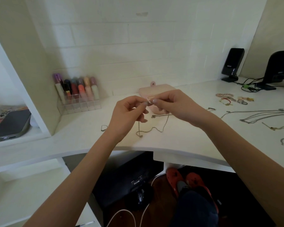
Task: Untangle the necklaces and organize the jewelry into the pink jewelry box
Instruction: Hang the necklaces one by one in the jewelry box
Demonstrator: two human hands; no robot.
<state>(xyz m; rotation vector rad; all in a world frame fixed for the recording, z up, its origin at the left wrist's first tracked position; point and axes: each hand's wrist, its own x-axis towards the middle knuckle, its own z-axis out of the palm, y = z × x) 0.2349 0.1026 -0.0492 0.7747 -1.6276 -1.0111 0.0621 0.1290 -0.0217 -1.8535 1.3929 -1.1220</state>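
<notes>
My left hand (129,112) and my right hand (174,104) meet above the white desk (88,141), both pinching the small end of a thin chain necklace (154,128). The chain hangs down from my fingers and loops across the desk below them. The pink jewelry box (156,89) lies open just behind my hands, partly hidden by them. Several other necklaces (261,115) lie stretched out on the desk at the right. Bracelets and rings (231,99) are clustered behind them. A small chain piece (104,128) lies beside my left wrist.
A clear organizer with lip products (77,94) stands at the back left against a shelf wall. Two black speakers (233,64) with cables stand at the back right. A phone (10,123) lies in the left shelf. Below the desk's curved front edge are my orange shoes (187,179).
</notes>
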